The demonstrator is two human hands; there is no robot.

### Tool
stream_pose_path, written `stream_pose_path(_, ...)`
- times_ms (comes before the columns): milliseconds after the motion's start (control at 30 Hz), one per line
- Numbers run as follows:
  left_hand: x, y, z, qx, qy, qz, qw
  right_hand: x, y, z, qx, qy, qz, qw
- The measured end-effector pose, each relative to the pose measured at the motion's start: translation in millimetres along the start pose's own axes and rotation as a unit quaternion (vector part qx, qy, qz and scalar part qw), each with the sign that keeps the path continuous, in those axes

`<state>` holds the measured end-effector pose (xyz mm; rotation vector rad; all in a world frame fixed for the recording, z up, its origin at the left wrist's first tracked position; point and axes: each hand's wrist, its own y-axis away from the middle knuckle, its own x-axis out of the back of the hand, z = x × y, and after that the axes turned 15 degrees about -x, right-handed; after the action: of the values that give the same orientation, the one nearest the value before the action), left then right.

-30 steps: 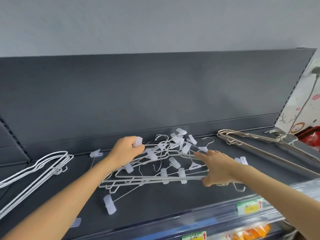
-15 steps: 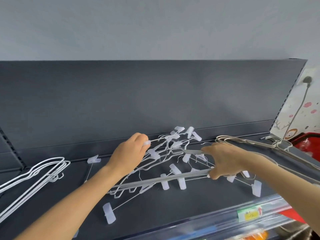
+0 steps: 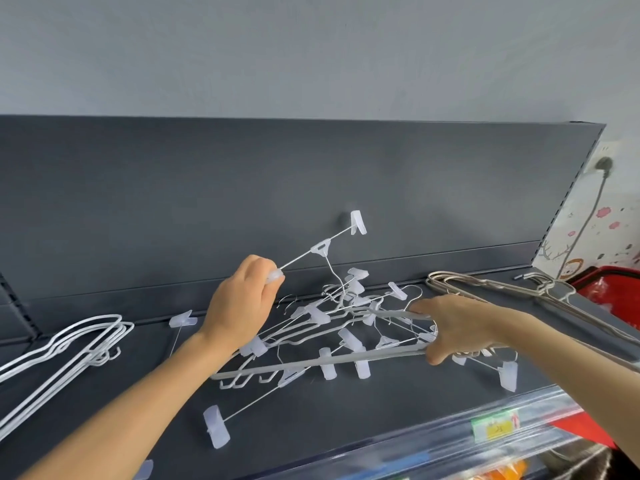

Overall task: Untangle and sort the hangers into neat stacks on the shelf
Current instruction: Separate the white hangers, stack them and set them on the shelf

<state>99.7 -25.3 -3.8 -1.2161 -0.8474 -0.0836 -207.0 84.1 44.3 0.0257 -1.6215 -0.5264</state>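
Lying tangled on dark shelf (image 3: 311, 427), clip hangers (image 3: 325, 362), grey wall (image 3: 311, 53) above

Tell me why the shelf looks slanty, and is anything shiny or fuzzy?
Head view: the wide lens makes the shelf's back panel lean at its right end; the clear price strip catches soft glare; the raised clip hanger in the left hand casts a faint shadow on that panel; the grey hanger in the right hand looks sharp; the bottom right corner looks fuzzy.
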Motion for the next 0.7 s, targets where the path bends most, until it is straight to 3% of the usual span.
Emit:
stream_pose_path(167,5,4,-7,-0.046,-0.118,-0.025,0.992,-5,-2,3,0.002,-0.021,-0.008,1.000)
stream_pose_path(300,-1,17,-10,-0.147,-0.211,-0.053,0.965,-6,1,3,0.007,-0.020,-0.002,1.000)
stream_pose_path(567,3,45,-34,-0.136,-0.173,-0.146,0.964,-17,14,3,0.031,-0.024,-0.009,0.999)
stream_pose_path(700,6,39,-35,-0.147,-0.128,-0.086,0.977,-19,13,5,0.031,-0.023,-0.004,0.999)
